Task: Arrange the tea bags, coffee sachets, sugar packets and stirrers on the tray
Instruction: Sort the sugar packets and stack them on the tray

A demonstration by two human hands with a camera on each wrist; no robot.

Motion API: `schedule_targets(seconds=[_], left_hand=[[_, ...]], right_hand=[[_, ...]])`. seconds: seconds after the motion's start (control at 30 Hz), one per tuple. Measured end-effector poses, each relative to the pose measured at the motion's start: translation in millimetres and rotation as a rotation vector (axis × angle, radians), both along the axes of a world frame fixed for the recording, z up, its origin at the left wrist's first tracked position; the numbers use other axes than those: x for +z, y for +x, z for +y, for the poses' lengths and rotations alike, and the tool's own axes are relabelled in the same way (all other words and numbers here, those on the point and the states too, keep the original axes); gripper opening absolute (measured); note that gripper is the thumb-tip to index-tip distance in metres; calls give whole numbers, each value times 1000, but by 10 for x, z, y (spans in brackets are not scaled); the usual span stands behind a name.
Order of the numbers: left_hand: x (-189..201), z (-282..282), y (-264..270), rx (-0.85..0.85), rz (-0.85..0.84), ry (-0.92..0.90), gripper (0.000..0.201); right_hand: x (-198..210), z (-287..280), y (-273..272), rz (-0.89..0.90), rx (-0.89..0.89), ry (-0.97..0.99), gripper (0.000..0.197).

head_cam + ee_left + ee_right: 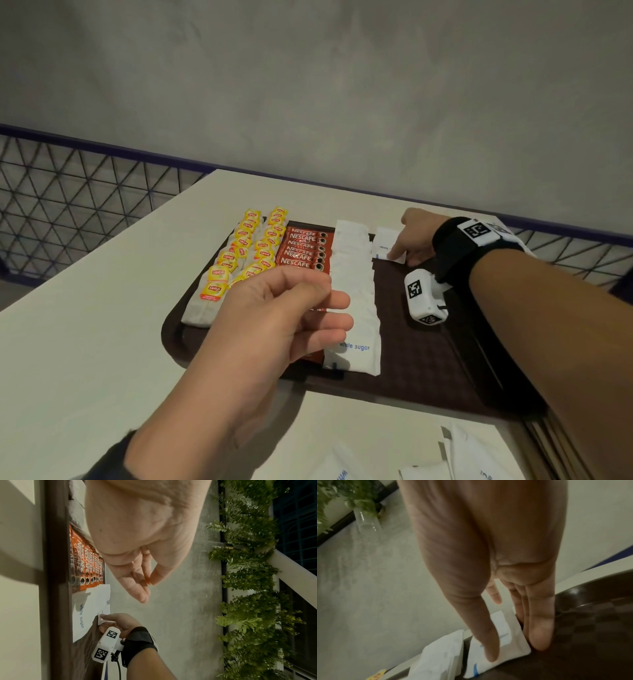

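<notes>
A dark brown tray (428, 359) lies on the white table. On it, from left to right, are two rows of yellow tea bags (246, 246), a column of red coffee sachets (303, 250) and a column of white sugar packets (354, 291). At the tray's far right corner my right hand (404, 257) pinches one more sugar packet (385, 240), with the thumb on top and the fingers (539, 639) at its edge. The packet (505, 642) leans on the tray rim. My left hand (339, 311) hovers over the sachets, fingers loosely curled, holding nothing (147, 589).
Loose sugar packets (479, 459) lie on a white sheet near me, in front of the tray. Thin brown strips (555, 445) show at the lower right. A mesh railing (68, 192) and a grey wall stand behind the table. The right half of the tray is bare.
</notes>
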State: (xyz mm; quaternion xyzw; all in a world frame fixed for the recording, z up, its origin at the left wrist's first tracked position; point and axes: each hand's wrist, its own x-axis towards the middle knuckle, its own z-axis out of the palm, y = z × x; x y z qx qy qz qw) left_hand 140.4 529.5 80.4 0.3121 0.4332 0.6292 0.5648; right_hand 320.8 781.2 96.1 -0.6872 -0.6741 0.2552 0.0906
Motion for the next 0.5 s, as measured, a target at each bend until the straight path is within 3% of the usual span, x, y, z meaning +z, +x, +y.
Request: schedule_targets(seconds=[0.3, 0.5], left_hand=[[-1, -6, 16, 5, 35, -4, 7], [27, -3, -16, 34, 59, 25, 8]], right_hand=[[-20, 10, -117, -170, 108, 66, 60], [324, -279, -60, -348, 177, 156, 47]])
